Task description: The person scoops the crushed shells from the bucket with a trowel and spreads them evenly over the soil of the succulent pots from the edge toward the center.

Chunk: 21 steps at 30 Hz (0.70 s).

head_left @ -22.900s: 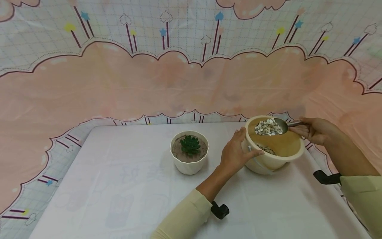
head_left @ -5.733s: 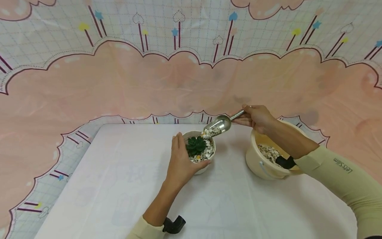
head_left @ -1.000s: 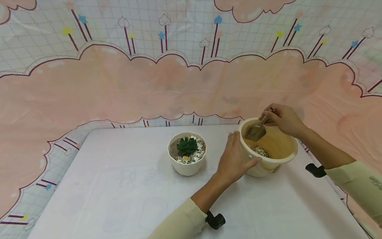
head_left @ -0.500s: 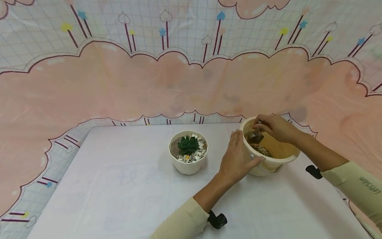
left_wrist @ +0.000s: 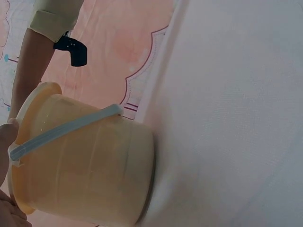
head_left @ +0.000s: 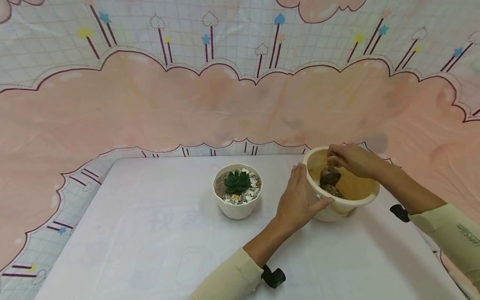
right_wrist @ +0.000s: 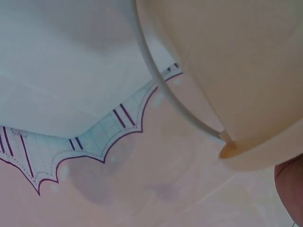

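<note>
In the head view a cream bucket (head_left: 371, 199) stands at the right of the table, a layer of small stones (head_left: 333, 191) at its bottom. My left hand (head_left: 296, 200) steadies its near left side, thumb over the rim and fingers along the wall. My right hand (head_left: 354, 160) reaches over the bucket and grips a metal scoop (head_left: 330, 176) by its handle, the bowl down at the stones. A white faceted pot (head_left: 237, 210) with a green succulent (head_left: 238, 182) stands left of the bucket. Pale stones (head_left: 249, 193) cover the right and front of its soil; bare soil shows at left.
A white cloth (head_left: 157, 233) covers the table, and a patterned curtain (head_left: 210, 108) hangs behind it. The bucket's pale handle (left_wrist: 66, 132) hangs along its side in the left wrist view. Black wrist cameras (head_left: 273, 276) stick out below both forearms.
Stones were poured from the scoop into the pot, whose soil was bare at first. My left hand has moved from pot to bucket. Lately the scoop has sunk to the bucket's stones and shifted right.
</note>
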Each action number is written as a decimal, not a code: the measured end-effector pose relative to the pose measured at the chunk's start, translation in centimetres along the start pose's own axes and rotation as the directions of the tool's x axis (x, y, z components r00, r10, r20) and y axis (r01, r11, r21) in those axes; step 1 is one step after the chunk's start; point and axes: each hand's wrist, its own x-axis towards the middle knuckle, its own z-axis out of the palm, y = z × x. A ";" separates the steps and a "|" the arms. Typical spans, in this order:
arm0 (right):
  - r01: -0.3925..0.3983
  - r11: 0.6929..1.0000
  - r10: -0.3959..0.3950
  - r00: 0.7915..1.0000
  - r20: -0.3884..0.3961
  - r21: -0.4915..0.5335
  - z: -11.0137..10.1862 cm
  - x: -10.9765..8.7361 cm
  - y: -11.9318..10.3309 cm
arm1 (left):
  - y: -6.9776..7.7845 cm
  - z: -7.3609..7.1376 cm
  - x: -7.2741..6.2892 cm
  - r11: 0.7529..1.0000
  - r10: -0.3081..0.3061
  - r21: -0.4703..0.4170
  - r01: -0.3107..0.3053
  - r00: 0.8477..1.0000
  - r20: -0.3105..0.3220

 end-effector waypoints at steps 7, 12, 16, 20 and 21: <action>-0.141 0.978 0.140 0.990 0.014 0.151 -0.6 -0.4 1.3 | 0.0 0.0 -0.1 1.000 0.012 0.001 -0.012 1.000 -0.009; -0.162 0.970 0.166 0.986 -0.009 0.181 -0.7 -0.5 1.5 | 0.1 0.1 -0.1 1.000 0.015 -0.002 -0.015 1.000 -0.016; -0.166 0.971 0.170 0.986 -0.005 0.173 -0.8 -0.4 1.1 | 0.1 0.0 -0.2 1.000 0.006 0.001 -0.006 1.000 -0.019; -0.166 0.971 0.166 0.986 0.015 0.170 -0.9 -0.4 1.0 | 0.2 0.0 -0.3 1.000 -0.006 0.010 0.006 1.000 -0.011; -0.168 0.970 0.167 0.986 0.021 0.173 -0.9 -0.4 1.0 | 0.2 0.0 -0.3 1.000 -0.008 0.011 0.008 1.000 -0.010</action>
